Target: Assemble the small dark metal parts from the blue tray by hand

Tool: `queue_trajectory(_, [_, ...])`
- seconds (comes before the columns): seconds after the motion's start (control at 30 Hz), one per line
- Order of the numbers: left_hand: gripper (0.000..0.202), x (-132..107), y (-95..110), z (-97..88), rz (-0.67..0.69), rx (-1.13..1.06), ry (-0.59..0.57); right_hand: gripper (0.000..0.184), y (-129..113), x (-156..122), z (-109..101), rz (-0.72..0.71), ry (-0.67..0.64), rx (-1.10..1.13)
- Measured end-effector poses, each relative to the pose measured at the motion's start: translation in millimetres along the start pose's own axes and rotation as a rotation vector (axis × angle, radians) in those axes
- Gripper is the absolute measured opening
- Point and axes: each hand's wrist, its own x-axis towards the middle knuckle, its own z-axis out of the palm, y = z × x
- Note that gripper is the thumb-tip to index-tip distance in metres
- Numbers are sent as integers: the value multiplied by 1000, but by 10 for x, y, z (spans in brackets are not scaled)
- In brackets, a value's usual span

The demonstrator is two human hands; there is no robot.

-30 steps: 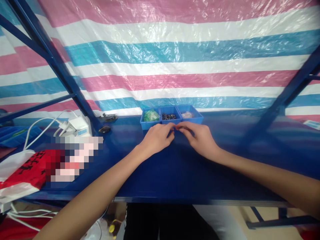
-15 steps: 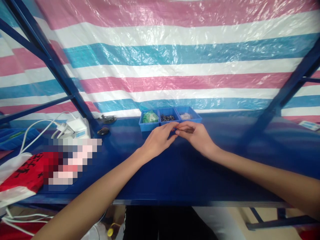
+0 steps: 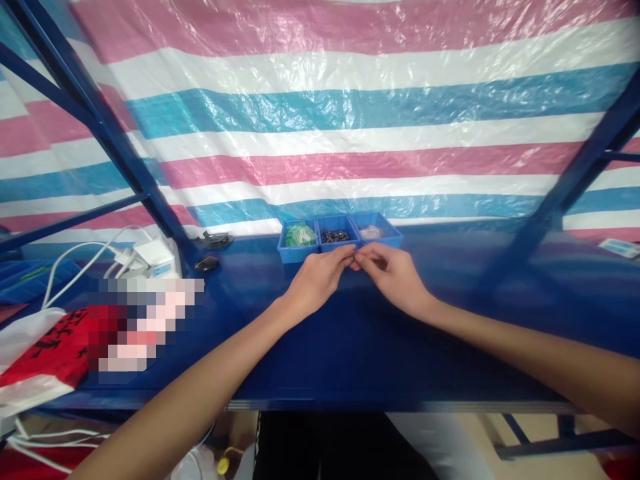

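My left hand (image 3: 323, 277) and my right hand (image 3: 393, 273) meet fingertip to fingertip, just in front of three joined blue bins. Both hands are closed in a pinch; whatever lies between the fingertips is too small and covered to name. The left bin (image 3: 297, 255) holds green and whitish pieces (image 3: 301, 234). Small dark parts (image 3: 335, 236) fill the middle bin (image 3: 337, 221). In the right bin (image 3: 387, 230) lie pale, translucent pieces (image 3: 371, 233).
Bins and hands are over a dark blue table (image 3: 350, 360). To the left are a power strip with white plugs (image 3: 153, 257), a red bag (image 3: 65, 347), and small black objects (image 3: 207, 264). Striped plastic sheeting (image 3: 350, 160) hangs behind; a blue frame post (image 3: 120, 157) rises at left.
The fingertips of both hands have drawn closer together, and the right thumb and fingers have tightened into a pinch. The bins stay in place.
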Motion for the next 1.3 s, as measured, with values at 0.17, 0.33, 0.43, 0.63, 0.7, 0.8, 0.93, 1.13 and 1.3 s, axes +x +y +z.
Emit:
queue_trajectory(0.17, [34, 21, -10, -31, -30, -90, 4, 16, 10, -4, -5, -83, 22, -96])
queue_trajectory(0.33, [31, 23, 60, -22, -144, -207, 41, 19, 7, 12, -15, -34, -19, 10])
queue_trajectory(0.43, [32, 13, 109, 11, -133, -171, 69, 25, -7, 18, -20, 16, -28, 111])
queue_trajectory(0.63, [39, 14, 155, 36, -100, -210, 67, 32, -59, 15, -23, 39, 50, 143])
queue_trajectory(0.7, [37, 18, 159, 31, -84, -226, 72, 34, -71, 16, -19, 35, 72, 130])
queue_trajectory(0.8, [32, 21, 167, 20, -72, -220, 79, 36, -86, 17, -13, 38, 105, 109])
queue_trajectory(0.93, [29, 26, 174, 0, -83, -189, 56, 36, -95, 11, -38, 34, 102, 99])
queue_trajectory(1.13, [22, 52, 129, -20, -73, -109, 93, 28, -83, -3, -56, 35, 13, 99])
queue_trajectory(1.3, [23, 50, 106, -18, -112, -165, 135, 23, -149, -30, -12, 63, -92, 173])
